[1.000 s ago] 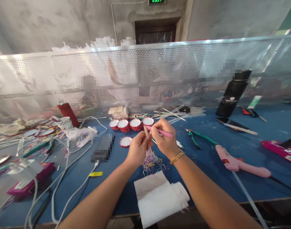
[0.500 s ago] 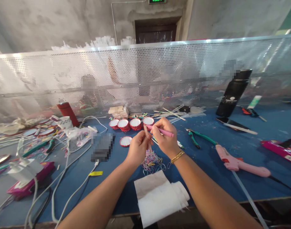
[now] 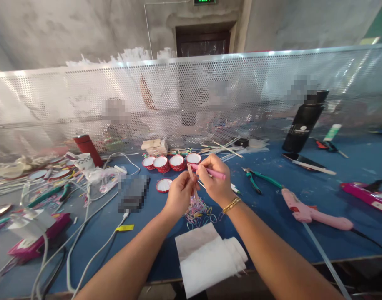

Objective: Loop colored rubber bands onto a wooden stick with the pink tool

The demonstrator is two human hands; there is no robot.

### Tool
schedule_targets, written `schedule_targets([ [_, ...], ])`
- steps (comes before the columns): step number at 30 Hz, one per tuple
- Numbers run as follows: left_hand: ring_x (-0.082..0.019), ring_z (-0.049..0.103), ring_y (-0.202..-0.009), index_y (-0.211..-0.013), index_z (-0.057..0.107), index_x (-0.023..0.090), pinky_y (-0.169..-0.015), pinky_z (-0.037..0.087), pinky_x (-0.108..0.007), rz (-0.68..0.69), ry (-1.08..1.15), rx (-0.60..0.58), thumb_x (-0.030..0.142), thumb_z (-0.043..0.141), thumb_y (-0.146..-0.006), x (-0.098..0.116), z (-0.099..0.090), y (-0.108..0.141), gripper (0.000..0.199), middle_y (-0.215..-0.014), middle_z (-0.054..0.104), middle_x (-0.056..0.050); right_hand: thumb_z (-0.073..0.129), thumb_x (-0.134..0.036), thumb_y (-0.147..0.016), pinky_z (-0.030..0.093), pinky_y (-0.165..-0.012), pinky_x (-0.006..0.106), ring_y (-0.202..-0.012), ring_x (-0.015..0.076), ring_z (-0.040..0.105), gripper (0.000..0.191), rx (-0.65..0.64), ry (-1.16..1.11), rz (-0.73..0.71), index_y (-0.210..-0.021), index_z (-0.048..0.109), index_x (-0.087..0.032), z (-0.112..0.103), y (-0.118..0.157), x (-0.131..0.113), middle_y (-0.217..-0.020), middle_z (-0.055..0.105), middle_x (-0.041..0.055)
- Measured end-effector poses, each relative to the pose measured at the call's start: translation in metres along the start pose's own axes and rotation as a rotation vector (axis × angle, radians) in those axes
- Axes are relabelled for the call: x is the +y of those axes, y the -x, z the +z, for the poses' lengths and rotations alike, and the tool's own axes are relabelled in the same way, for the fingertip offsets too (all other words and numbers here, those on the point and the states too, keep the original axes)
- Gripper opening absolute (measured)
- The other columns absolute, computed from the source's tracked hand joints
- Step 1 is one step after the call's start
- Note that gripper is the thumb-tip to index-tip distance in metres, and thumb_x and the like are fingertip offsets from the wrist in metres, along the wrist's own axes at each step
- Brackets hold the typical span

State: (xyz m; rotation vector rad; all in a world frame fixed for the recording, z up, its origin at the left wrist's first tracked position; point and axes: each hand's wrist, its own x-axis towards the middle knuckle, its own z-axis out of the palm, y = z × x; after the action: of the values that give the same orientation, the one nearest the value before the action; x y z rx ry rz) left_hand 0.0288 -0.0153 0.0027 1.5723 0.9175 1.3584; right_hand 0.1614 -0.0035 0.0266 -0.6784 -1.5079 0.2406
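My left hand (image 3: pixel 181 191) pinches a thin, pale wooden stick (image 3: pixel 190 171), held nearly upright. A pink pen (image 3: pixel 216 173) is gripped in my right hand (image 3: pixel 214 177), its tip close to the upper part of the stick. Beneath the hands lies a pile of small coloured loops (image 3: pixel 196 211). Beyond them stand stacks of red-rimmed round pieces with white tops (image 3: pixel 177 161), and a single one (image 3: pixel 163 185) lies left of my fingers. White cloth (image 3: pixel 211 262) rests at the table's front edge.
To the right are green-handled pliers (image 3: pixel 252 181), a pink glue gun (image 3: pixel 312 214) and a black bottle (image 3: pixel 303 125). A phone (image 3: pixel 134 193), white cables, a red bottle (image 3: pixel 88 150) and a magenta power strip (image 3: pixel 41 239) are on the left. A perforated metal screen (image 3: pixel 166 96) stands behind.
The whole view has shifted slightly. Both hands keep their grips, with the pen still against or close to the stick.
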Motion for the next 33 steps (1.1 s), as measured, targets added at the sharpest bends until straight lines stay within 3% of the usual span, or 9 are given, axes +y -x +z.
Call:
schedule_targets([
  [23, -0.008, 0.039, -0.049, -0.078, 0.053, 0.019, -0.048, 0.03, -0.022, 0.0, -0.001, 0.013, 0.054, 0.062, -0.085, 0.0036, 0.0006, 0.0008, 0.037, -0.06, 0.051, 0.005, 0.056, -0.02, -0.086, 0.045, -0.062, 0.028, -0.062, 0.0144, 0.058, 0.013, -0.006, 0.018, 0.018, -0.074, 0.054, -0.022, -0.0001, 0.0004, -0.0015, -0.067, 0.061, -0.0014],
  [33, -0.007, 0.04, -0.05, -0.08, 0.054, 0.018, -0.048, 0.031, -0.022, 0.001, 0.018, -0.004, 0.047, 0.06, -0.088, 0.0003, 0.0002, 0.0001, 0.031, -0.062, 0.052, 0.005, 0.056, -0.021, -0.086, 0.045, -0.063, 0.029, -0.064, 0.0149, 0.058, 0.014, 0.006, 0.026, 0.003, -0.073, 0.055, -0.022, -0.0008, 0.0, -0.0011, -0.068, 0.06, -0.0009],
])
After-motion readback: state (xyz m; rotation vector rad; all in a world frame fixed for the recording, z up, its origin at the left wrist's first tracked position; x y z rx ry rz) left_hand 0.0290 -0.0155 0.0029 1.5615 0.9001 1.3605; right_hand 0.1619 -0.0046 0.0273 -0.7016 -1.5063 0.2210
